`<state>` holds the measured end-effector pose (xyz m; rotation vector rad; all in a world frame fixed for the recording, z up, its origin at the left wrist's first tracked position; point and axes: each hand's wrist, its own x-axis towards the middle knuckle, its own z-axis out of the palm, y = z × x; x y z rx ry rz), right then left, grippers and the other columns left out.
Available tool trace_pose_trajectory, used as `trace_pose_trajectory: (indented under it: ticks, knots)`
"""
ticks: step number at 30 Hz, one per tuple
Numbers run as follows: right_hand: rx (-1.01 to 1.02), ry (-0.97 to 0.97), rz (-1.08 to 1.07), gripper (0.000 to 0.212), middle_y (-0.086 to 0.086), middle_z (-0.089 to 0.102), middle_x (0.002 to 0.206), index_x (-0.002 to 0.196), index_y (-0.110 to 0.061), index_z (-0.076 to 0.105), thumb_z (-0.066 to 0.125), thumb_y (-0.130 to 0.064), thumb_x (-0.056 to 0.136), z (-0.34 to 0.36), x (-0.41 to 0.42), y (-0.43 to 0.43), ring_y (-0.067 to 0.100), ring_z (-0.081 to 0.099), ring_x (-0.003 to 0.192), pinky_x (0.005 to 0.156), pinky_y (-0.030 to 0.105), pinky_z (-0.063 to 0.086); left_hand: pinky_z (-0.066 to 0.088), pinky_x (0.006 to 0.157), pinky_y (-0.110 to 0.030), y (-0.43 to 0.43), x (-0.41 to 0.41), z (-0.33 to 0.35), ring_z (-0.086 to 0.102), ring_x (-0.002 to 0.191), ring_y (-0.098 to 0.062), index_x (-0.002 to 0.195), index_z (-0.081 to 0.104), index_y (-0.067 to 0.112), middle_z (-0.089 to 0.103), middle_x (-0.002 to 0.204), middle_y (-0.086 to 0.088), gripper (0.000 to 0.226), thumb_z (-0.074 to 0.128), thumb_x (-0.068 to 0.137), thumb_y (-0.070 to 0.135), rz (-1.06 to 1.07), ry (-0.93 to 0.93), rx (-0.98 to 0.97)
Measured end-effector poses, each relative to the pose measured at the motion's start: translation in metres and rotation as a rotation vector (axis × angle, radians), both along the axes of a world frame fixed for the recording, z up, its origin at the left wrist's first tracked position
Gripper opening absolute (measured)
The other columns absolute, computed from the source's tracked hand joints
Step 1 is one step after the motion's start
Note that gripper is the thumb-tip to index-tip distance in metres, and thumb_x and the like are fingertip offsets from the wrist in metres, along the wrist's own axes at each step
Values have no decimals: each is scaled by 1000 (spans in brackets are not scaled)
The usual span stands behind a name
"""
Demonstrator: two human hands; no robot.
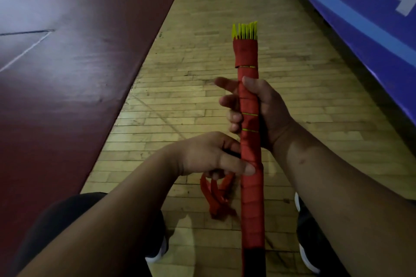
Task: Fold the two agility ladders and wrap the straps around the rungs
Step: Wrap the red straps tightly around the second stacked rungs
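Red strap (249, 186) covers the stacked yellow rungs (245, 31); bundle upright at centre. My right hand (263, 110) is clenched round its middle, steadying it for winding. Left hand (216, 155) pinches the wrap, thumb pressing; loose strap tail (216, 195) apparently trails from it over the wooden floor (180, 56).

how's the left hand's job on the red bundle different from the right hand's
The right hand grips the upper part of the red strap-wrapped bundle of yellow rungs, fingers curled round it. The left hand sits lower, thumb pressed on the wrap, with the loose red strap tail dangling below it. Both touch the bundle.
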<state>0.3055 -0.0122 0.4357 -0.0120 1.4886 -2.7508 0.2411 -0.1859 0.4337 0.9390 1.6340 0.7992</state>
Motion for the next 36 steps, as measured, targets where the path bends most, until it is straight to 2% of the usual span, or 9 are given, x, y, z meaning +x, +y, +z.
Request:
trace_pose_trajectory:
  ticks: [6, 13, 16, 18, 21, 26, 29, 31, 36]
  knots:
    - [176, -90, -126, 32, 3, 74, 89, 127, -16, 70, 60, -36, 104, 2, -1, 1, 12, 65, 65, 59, 28, 55, 43, 51, -26, -1, -6, -6, 63, 61, -14, 76, 78, 29, 70, 78, -2, 22, 81, 97, 27, 58, 64, -13]
    - [271, -219, -292, 36, 11, 75, 87, 127, -6, 71, 74, -31, 101, -11, -11, -6, 23, 72, 74, 63, 35, 59, 48, 55, -27, 1, -11, -15, 66, 66, -15, 93, 80, 11, 71, 78, -3, 14, 79, 99, 23, 136, 105, -88]
    - [343, -269, -404, 33, 11, 79, 87, 118, -9, 75, 80, -34, 98, -17, -15, -8, 25, 76, 75, 69, 39, 61, 52, 56, -27, 2, -9, -18, 71, 68, -17, 103, 81, 6, 77, 82, -5, 16, 79, 99, 22, 218, 141, -123]
    - [427, -305, -473, 29, 8, 82, 89, 113, -17, 77, 83, -38, 95, -23, -19, -12, 25, 79, 76, 72, 41, 64, 55, 56, -27, 4, -6, -21, 75, 69, -18, 106, 81, 6, 81, 85, -6, 21, 78, 100, 26, 276, 147, -160]
    - [512, -350, -573, 28, -1, 83, 88, 107, -24, 75, 87, -43, 91, -34, -24, -22, 20, 81, 75, 70, 41, 67, 54, 56, -25, 13, 3, -29, 71, 59, -14, 95, 82, 6, 81, 76, -3, 43, 80, 95, 48, 343, 261, -278]
    - [449, -383, -672, 35, -7, 83, 95, 109, -27, 74, 90, -48, 86, -45, -29, -33, 14, 81, 77, 79, 47, 69, 66, 72, -35, 23, 8, -57, 75, 63, -13, 76, 79, 15, 76, 63, 3, 56, 79, 83, 71, 439, 614, -367]
    - [421, -414, -700, 36, -9, 83, 94, 108, -30, 73, 91, -51, 85, -45, -32, -29, 16, 82, 79, 85, 53, 68, 60, 63, -34, 23, 7, -62, 71, 64, -17, 71, 74, 19, 72, 64, 3, 64, 74, 77, 83, 436, 701, -352]
    - [398, -428, -699, 38, -9, 83, 93, 109, -29, 74, 91, -52, 84, -44, -33, -26, 17, 82, 79, 85, 55, 68, 53, 57, -31, 23, 6, -62, 68, 62, -17, 68, 70, 20, 68, 63, 2, 64, 73, 79, 83, 405, 756, -334]
    - [348, -416, -630, 38, -3, 84, 97, 112, -22, 77, 91, -46, 86, -37, -29, -21, 23, 83, 83, 82, 54, 68, 54, 56, -34, 20, 3, -55, 66, 61, -20, 65, 66, 17, 67, 62, -1, 56, 78, 81, 69, 384, 728, -233]
